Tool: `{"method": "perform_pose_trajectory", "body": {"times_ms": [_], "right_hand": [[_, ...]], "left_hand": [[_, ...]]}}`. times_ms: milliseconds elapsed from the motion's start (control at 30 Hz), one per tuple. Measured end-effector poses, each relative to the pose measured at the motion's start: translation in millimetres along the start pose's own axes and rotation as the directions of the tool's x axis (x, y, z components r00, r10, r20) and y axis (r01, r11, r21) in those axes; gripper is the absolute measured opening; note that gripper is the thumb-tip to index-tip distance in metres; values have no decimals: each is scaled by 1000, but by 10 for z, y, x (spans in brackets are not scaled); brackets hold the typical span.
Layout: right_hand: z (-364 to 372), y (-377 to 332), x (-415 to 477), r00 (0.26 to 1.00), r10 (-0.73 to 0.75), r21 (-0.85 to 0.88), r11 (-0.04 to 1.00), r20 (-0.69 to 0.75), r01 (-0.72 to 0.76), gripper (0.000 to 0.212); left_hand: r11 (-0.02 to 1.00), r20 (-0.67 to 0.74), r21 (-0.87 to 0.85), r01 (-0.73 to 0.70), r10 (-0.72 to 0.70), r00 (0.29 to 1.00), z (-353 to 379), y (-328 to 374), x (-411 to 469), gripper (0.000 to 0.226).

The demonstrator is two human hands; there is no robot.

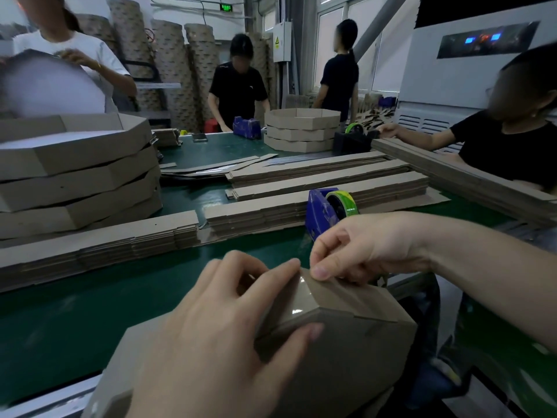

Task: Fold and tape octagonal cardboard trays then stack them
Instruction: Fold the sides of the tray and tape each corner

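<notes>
A folded brown cardboard tray (pixel 346 351) stands on edge at the near edge of the green table (pixel 75 321). My left hand (pixel 223 327) grips its rim, fingers curled over the top and thumb pressed on the outer wall. A strip of clear tape (pixel 301 297) lies shiny across the corner seam. My right hand (pixel 361 248) pinches the tape's upper end at the rim, thumb on the outside. Just behind my right hand sits a blue tape dispenser (pixel 322 212) with a green roll.
A stack of finished octagonal trays (pixel 78 173) rises at the left. Piles of flat cardboard strips (pixel 316 188) cross the middle of the table. Another tray stack (pixel 301 131) and two more dispensers stand at the far end. Several other people work around the table.
</notes>
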State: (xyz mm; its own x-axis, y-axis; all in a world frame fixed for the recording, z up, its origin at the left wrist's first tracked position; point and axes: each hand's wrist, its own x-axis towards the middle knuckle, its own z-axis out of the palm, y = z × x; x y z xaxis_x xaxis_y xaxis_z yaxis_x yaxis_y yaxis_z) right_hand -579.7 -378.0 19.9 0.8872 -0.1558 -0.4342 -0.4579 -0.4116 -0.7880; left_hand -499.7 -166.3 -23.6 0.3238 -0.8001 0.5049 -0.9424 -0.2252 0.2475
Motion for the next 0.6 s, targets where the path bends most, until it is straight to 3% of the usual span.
{"method": "perform_pose_trajectory", "body": {"times_ms": [67,133,267,367,500,600], "right_hand": [[-14,46,-7,996,-83,24,996,-16,83,23],[-27,121,-35,976,-201,-68,978,-79,196,23],[-1,363,-131,950,-309,-372,887,-37,274,63],[-15,577,-219,930,-364,-245,908,-58,340,72],[-35,794,-289,838,-467,-48,879,-283,474,69],[-46,857,-320,798,-442,-76,888,-409,453,64]], "left_hand": [[998,-4,60,6,-5,1000,-15,-22,19,60],[999,-56,51,-5,8,998,-10,-83,29,62],[999,-176,-19,-33,29,984,-57,-193,-7,66],[998,-273,-39,-46,33,962,-150,-252,-85,64],[983,-376,-181,-37,-35,926,-184,-323,-199,57],[961,-433,-276,4,-128,892,-112,-349,-286,58]]}}
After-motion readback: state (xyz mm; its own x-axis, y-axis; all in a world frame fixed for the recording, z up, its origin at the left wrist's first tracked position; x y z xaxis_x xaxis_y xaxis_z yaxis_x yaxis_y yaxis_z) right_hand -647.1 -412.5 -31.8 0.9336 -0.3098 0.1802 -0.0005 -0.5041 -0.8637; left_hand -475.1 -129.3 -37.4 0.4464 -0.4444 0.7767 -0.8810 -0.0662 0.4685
